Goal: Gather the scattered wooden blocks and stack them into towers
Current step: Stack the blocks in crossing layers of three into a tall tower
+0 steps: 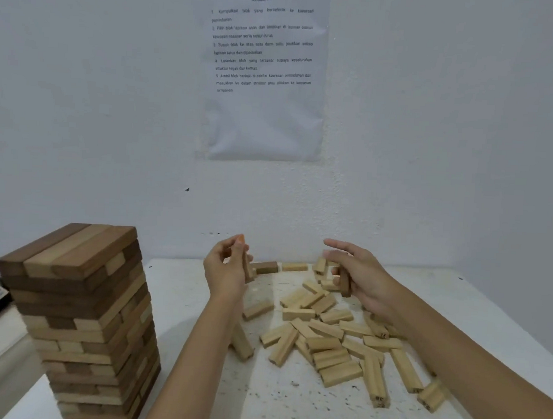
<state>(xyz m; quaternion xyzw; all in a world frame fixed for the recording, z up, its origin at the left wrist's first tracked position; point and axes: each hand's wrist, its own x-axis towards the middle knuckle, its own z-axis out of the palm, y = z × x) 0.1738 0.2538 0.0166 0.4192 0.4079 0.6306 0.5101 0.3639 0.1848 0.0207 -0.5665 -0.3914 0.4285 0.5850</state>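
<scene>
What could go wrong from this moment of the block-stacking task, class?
The tall tower of brown and pale wooden blocks stands many layers high by the white table's left edge; placing the left hand's brown wooden block roughly might topple it. The right hand's forearm hangs over the scattered pale wooden blocks near the right edge and could sweep some off.

My left hand (227, 267) is raised, its fingers curled round a block (249, 270) held upright. My right hand (361, 278) is level with it and well apart, index finger stretched out, the others gripping a dark block (345, 283). My left arm (197, 349) and right arm (453, 356) are bare and reach forward.
</scene>
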